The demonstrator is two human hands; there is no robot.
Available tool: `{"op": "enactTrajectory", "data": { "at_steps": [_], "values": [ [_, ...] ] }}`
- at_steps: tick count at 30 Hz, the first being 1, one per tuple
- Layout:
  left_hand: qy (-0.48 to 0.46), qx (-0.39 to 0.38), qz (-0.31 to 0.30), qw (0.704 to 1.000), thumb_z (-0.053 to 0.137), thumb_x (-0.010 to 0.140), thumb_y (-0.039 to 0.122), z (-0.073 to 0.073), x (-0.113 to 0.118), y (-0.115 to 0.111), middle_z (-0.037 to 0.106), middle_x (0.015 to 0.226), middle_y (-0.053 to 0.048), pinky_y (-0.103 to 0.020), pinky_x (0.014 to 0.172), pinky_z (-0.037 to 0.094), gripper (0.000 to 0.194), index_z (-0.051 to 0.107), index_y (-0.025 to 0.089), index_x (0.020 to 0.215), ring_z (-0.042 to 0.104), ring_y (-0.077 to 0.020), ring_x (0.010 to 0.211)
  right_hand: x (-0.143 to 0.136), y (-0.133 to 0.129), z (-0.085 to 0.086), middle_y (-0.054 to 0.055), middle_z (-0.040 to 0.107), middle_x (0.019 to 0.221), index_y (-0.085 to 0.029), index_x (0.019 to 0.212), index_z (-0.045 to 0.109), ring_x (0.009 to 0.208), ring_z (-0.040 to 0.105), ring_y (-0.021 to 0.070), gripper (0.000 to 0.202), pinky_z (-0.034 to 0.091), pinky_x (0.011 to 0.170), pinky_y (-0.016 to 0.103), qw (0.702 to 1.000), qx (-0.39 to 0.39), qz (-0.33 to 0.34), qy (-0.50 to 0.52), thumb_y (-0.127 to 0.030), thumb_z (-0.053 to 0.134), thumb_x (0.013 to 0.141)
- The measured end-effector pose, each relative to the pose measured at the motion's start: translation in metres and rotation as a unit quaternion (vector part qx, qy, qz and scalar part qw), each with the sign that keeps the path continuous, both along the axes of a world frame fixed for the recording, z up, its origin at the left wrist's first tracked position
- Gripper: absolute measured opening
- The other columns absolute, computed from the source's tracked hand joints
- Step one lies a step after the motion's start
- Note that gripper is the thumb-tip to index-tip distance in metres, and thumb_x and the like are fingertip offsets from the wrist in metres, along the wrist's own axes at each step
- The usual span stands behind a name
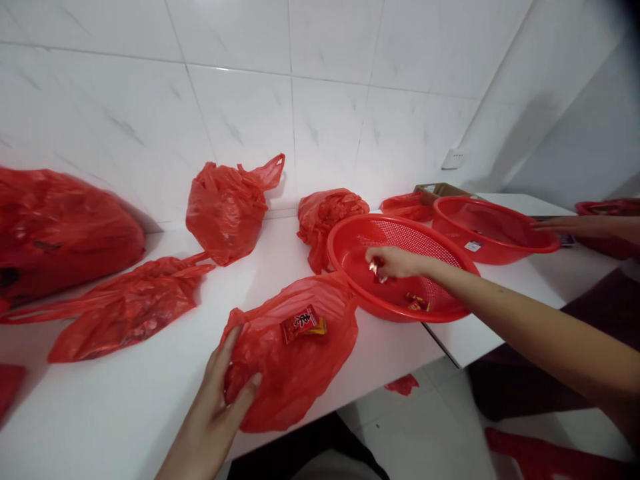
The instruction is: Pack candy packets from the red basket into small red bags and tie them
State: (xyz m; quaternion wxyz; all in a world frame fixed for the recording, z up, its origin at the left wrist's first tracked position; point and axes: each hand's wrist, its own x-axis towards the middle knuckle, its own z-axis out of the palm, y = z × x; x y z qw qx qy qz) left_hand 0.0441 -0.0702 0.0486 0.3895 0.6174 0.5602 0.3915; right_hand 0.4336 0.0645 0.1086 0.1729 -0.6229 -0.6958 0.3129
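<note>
My left hand point(220, 393) grips the near edge of a red plastic bag point(295, 363) lying on the white table point(135, 393); a red wrapped sweet point(300, 323) lies on top of the bag. My right hand point(393, 262) reaches into a red perforated basket point(350, 243) and pinches a small silvery wrapped sweet point(374, 267). A few wrapped sweets point(417, 302) lie on the basket's bottom.
More red bags sit along the tiled wall: a large one point(55, 227) at far left, a flat one point(125, 310), a knotted one point(227, 207) and a crumpled one point(325, 213). A second red basket point(493, 230) stands to the right, with another person's arm point(585, 225) over it. Red scraps lie on the floor.
</note>
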Motion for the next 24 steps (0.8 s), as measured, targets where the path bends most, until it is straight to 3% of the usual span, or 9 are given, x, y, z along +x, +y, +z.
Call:
{"op": "enactTrajectory", "data": {
  "at_steps": [3, 6, 10, 13, 16, 19, 22, 24],
  "values": [
    [-0.016, 0.009, 0.005, 1.0, 0.056, 0.087, 0.046, 0.004, 0.003, 0.001, 0.02, 0.16, 0.006, -0.05, 0.118, 0.013, 0.067, 0.028, 0.043, 0.147, 0.013, -0.0252, 0.147, -0.006, -0.001, 0.037, -0.001, 0.06, 0.074, -0.021, 0.085, 0.047, 0.066, 0.064, 0.0152, 0.023, 0.05, 0.052, 0.023, 0.996, -0.001, 0.02, 0.082, -0.012, 0.06, 0.068],
    [-0.043, 0.013, 0.008, 0.999, 0.059, 0.086, 0.044, 0.008, 0.01, 0.003, 0.019, 0.161, 0.006, -0.048, 0.118, 0.014, 0.069, 0.028, 0.043, 0.147, 0.012, -0.0249, 0.148, -0.045, -0.02, 0.061, -0.001, 0.059, 0.079, -0.022, 0.086, 0.046, 0.068, 0.062, 0.0129, 0.022, 0.05, 0.054, 0.022, 0.986, 0.052, 0.04, 0.154, -0.014, 0.06, 0.071],
    [-0.09, -0.004, 0.01, 0.996, 0.059, 0.087, 0.042, 0.015, 0.02, 0.002, 0.018, 0.161, 0.005, -0.042, 0.119, 0.017, 0.07, 0.026, 0.041, 0.149, 0.014, -0.0227, 0.147, -0.117, -0.05, 0.052, 0.001, 0.062, 0.092, -0.024, 0.095, 0.051, 0.08, 0.063, 0.014, 0.021, 0.053, 0.064, 0.025, 0.973, 0.083, 0.128, 0.171, -0.017, 0.056, 0.076],
    [-0.085, -0.003, 0.012, 0.996, 0.058, 0.088, 0.041, 0.016, 0.021, 0.001, 0.016, 0.162, 0.005, -0.041, 0.119, 0.017, 0.072, 0.022, 0.042, 0.15, 0.014, -0.0218, 0.147, -0.141, -0.058, 0.043, 0.004, 0.059, 0.115, -0.028, 0.117, 0.051, 0.09, 0.063, 0.0155, 0.037, 0.054, 0.072, 0.028, 0.971, 0.144, 0.151, 0.116, -0.022, 0.057, 0.081],
    [-0.036, 0.02, 0.013, 0.999, 0.058, 0.088, 0.04, 0.015, 0.015, 0.0, 0.017, 0.161, 0.004, -0.043, 0.12, 0.012, 0.072, 0.022, 0.041, 0.15, 0.013, -0.0225, 0.148, -0.114, -0.049, 0.046, 0.005, 0.059, 0.119, -0.027, 0.122, 0.052, 0.094, 0.062, 0.0174, 0.037, 0.054, 0.082, 0.033, 0.972, 0.199, 0.121, 0.039, -0.028, 0.055, 0.085],
    [-0.015, 0.033, 0.014, 0.999, 0.056, 0.089, 0.039, 0.015, 0.012, -0.002, 0.019, 0.161, 0.003, -0.046, 0.12, 0.01, 0.069, 0.022, 0.041, 0.15, 0.013, -0.0236, 0.148, -0.052, -0.037, 0.041, 0.009, 0.059, 0.12, -0.025, 0.121, 0.055, 0.099, 0.062, 0.0238, 0.038, 0.05, 0.088, 0.041, 0.973, 0.187, 0.057, -0.12, -0.038, 0.057, 0.085],
    [-0.013, 0.033, 0.015, 0.999, 0.054, 0.09, 0.039, 0.015, 0.01, -0.006, 0.02, 0.161, 0.001, -0.048, 0.119, 0.012, 0.068, 0.022, 0.04, 0.15, 0.014, -0.0246, 0.147, 0.004, -0.034, 0.017, 0.015, 0.059, 0.117, -0.023, 0.131, 0.051, 0.08, 0.066, 0.0275, 0.066, 0.054, 0.072, 0.043, 0.958, -0.026, 0.004, -0.285, -0.048, 0.07, 0.073],
    [-0.005, 0.03, 0.016, 0.999, 0.055, 0.09, 0.039, 0.014, 0.008, -0.009, 0.022, 0.16, 0.001, -0.049, 0.119, 0.013, 0.067, 0.024, 0.04, 0.149, 0.015, -0.0249, 0.147, 0.021, -0.039, -0.001, 0.014, 0.063, 0.107, -0.022, 0.13, 0.054, 0.069, 0.066, 0.0244, 0.067, 0.054, 0.062, 0.039, 0.94, -0.114, 0.011, -0.321, -0.044, 0.073, 0.07]
  ]
}}
